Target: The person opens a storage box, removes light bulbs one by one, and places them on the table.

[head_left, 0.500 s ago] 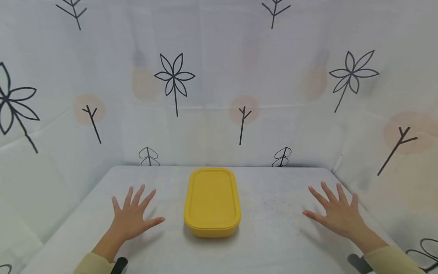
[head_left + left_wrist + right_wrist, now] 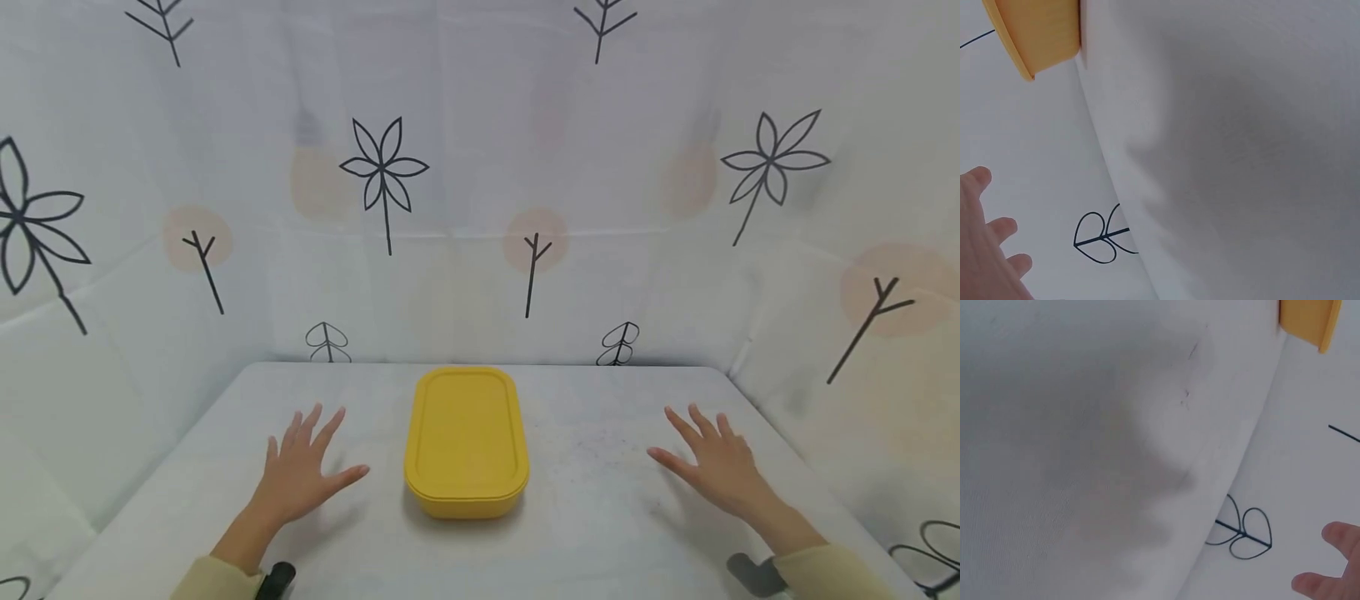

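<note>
A yellow lidded box [image 2: 467,437], rectangular with rounded corners, sits on the white table [image 2: 577,533] in the middle of the head view, its lid on. To its left my left hand [image 2: 296,479] hovers over the tabletop with fingers spread, holding nothing. My right hand [image 2: 720,468] is likewise spread and bare, farther off on the box's right side. Each hand casts a shadow on the table. In the left wrist view the box's side [image 2: 1041,34] shows at the top left; the right wrist view catches its corner [image 2: 1310,322] at the top right.
Behind the table and along both sides hangs a white cloth [image 2: 450,283] printed with dark flowers, twigs and pale peach circles. The table's far edge [image 2: 360,364] lies just beyond the box. Dark wrist straps show by both yellow sleeves [image 2: 217,581].
Both hands have moved inward, toward the box, the right one farther than the left. Their fingers are spread slightly less. The box stays where it was.
</note>
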A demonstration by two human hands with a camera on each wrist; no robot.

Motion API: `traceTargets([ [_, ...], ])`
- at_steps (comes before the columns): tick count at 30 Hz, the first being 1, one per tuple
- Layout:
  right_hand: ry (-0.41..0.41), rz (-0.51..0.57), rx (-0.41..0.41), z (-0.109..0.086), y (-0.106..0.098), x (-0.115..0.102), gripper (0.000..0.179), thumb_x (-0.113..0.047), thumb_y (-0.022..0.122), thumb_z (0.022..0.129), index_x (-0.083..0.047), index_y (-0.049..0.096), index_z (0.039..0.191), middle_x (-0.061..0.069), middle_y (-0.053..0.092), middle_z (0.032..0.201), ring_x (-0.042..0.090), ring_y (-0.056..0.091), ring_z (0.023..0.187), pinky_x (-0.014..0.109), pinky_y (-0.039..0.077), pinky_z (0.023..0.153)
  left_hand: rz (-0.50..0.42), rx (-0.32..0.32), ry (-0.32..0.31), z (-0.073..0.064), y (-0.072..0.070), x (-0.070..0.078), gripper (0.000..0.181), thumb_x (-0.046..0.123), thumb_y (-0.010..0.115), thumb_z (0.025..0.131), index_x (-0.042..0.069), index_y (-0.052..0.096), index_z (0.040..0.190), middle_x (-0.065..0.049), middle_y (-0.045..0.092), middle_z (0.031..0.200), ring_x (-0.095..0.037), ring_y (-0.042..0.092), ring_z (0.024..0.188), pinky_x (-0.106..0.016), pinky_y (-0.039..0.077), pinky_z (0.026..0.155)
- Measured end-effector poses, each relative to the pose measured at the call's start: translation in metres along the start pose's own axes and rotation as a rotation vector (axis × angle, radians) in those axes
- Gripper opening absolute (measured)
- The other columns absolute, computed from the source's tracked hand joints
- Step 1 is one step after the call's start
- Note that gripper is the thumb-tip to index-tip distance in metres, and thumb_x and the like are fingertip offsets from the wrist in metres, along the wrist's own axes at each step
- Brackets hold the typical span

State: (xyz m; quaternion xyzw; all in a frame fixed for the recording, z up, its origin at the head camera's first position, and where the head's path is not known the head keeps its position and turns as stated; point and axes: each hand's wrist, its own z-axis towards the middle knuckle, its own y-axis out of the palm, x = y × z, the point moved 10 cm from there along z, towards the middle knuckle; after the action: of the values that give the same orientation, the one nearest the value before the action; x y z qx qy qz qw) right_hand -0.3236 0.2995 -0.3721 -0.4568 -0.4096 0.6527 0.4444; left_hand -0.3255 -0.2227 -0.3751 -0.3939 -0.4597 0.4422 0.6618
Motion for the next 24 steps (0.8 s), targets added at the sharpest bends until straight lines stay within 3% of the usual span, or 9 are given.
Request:
traceTargets([
  [8,0.032,0.195,-0.041,0.004,0.006,-0.02,0.077,-0.052,0.052,0.089,0.004,0.035,0.139,0.038,0.021,0.141,0.061,0.008,0.126,0.075,0.011,0.093,-0.131,-0.029,-0.034,0.003,0.001,0.006,0.1,0.069,0.059,0.074,0.013,0.023,0.148,-0.022,0.017,0.15,-0.045,0.016,0.132,-0.069,0.027,0.094],
  [18,0.011,0.306,-0.026,0.009,0.011,-0.045,0.075,-0.047,0.054,0.091,0.007,0.033,0.139,0.036,0.028,0.138,0.054,0.023,0.124,0.071,0.024,0.092,-0.303,-0.052,-0.071,0.01,0.01,0.012,0.101,0.066,0.064,0.072,0.01,0.025,0.147,-0.02,0.027,0.146,-0.04,0.025,0.131,-0.061,0.027,0.1],
  [24,0.011,0.348,-0.006,0.011,0.017,-0.054,0.074,-0.047,0.054,0.09,0.006,0.035,0.138,0.033,0.035,0.134,0.051,0.03,0.122,0.067,0.03,0.092,-0.382,-0.059,-0.11,0.014,0.018,0.014,0.099,0.059,0.072,0.07,0.009,0.029,0.145,-0.019,0.037,0.14,-0.037,0.039,0.123,-0.055,0.04,0.093],
])
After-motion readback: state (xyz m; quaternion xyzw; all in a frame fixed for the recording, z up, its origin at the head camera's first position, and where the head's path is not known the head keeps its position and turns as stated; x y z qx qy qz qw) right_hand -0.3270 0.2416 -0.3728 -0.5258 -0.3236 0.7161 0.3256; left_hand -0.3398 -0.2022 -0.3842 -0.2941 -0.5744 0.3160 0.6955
